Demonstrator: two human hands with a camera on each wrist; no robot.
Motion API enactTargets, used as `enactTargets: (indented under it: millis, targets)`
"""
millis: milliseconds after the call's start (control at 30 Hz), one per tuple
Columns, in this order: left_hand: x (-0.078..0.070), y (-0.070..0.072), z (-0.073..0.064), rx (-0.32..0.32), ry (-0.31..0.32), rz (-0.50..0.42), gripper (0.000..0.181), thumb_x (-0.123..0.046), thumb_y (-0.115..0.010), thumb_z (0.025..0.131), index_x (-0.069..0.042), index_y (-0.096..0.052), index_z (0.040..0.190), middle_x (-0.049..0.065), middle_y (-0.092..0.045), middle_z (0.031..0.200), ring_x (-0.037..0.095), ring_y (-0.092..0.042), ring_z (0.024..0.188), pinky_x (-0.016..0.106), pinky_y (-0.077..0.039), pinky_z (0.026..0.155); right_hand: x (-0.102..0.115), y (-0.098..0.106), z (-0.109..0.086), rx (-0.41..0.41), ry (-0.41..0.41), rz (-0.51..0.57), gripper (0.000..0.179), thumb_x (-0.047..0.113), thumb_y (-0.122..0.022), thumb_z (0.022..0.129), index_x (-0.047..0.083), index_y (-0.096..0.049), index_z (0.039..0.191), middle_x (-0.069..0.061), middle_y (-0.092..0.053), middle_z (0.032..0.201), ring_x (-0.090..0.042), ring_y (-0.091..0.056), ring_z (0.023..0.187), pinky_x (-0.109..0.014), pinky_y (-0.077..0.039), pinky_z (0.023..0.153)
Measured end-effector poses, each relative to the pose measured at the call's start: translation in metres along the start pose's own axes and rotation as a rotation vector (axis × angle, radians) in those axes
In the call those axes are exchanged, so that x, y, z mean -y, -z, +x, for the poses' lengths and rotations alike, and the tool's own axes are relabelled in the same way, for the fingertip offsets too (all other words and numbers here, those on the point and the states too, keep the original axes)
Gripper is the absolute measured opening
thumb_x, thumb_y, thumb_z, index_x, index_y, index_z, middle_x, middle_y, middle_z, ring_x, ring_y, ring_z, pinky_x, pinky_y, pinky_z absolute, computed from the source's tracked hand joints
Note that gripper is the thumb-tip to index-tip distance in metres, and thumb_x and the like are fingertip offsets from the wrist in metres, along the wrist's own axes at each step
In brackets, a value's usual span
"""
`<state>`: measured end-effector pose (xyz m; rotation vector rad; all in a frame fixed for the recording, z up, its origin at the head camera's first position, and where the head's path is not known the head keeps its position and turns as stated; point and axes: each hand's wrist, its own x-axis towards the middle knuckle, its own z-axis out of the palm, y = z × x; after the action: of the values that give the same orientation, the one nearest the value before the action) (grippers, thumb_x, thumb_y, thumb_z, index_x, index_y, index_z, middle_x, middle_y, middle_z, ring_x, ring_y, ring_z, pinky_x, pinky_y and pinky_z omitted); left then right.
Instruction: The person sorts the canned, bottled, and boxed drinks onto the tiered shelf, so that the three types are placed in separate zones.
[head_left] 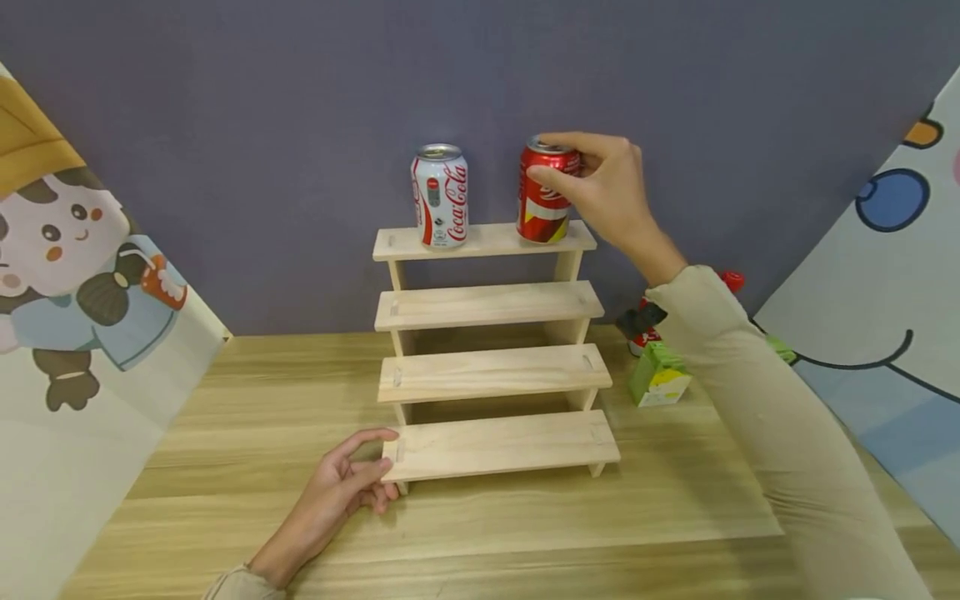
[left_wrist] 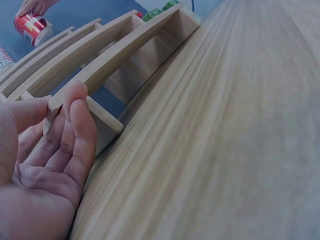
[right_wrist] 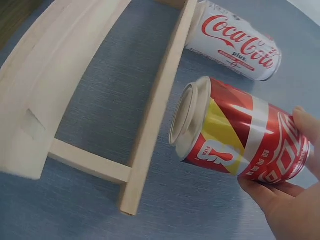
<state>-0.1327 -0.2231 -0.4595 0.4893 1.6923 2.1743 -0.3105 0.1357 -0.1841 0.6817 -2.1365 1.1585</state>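
Gripping the red can (head_left: 542,218), the right hand (head_left: 613,185) shows in the upper right of centre of the head view, its thumb and fingers clamped round the can's upper part. The can is at the right end of the top board (head_left: 492,240) of a pale wooden step stand (head_left: 491,306), and a white can (head_left: 440,200) stands on the same board, left of it. At lower centre-left, the left hand (head_left: 337,492) pinches the left end of the lowest board (head_left: 502,446). Right of the stand, a green carton (head_left: 656,379) sits on the table (head_left: 300,400) (red items near it are partly hidden by the sleeve (head_left: 765,400)).

The left wrist view gives that pinch up close, thumb on one side of the board's corner and curled fingers on the other. The red can shows at its upper left, the white can only as a sliver at the left edge.

The right wrist view shows what the head view does not: the red can's base near its centre, just apart from the top board, and "plus" on the white can, upper right.
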Motion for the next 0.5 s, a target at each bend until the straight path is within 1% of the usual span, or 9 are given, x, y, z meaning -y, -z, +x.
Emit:
enactTargets:
  millis: [200,367,500]
  targets:
    - [0.001,-0.002,0.0,-0.02,0.023,0.003,0.044,-0.005,-0.05,0.103,0.001,-0.036,0.145,0.008,-0.074,0.083,0.014,-0.067,0.068,0.026,-0.058,0.063,0.015,-0.006,-0.004,0.008,-0.06,0.011,0.036,0.016,-0.079,0.087,0.003,-0.071,0.121,-0.012,-0.072,0.116,-0.016,-0.069,0.095,-0.027,-0.057,0.083]
    - [0.001,-0.003,0.0,-0.013,0.027,-0.006,0.043,-0.005,-0.049,0.104,0.0,-0.037,0.145,0.008,-0.074,0.083,0.014,-0.067,0.067,0.026,-0.058,0.063,0.011,-0.009,-0.004,0.007,-0.087,0.005,0.037,0.017,-0.078,0.088,0.003,-0.071,0.121,-0.013,-0.071,0.117,-0.016,-0.068,0.097,-0.028,-0.057,0.084]
    - [-0.001,-0.002,0.0,-0.008,0.022,-0.008,0.041,-0.005,-0.049,0.104,0.0,-0.038,0.143,0.008,-0.074,0.082,0.014,-0.067,0.067,0.026,-0.058,0.063,0.007,-0.011,-0.005,-0.003,-0.084,0.068,0.038,0.014,-0.077,0.088,0.0,-0.069,0.123,-0.015,-0.069,0.12,-0.019,-0.066,0.1,-0.029,-0.055,0.088]
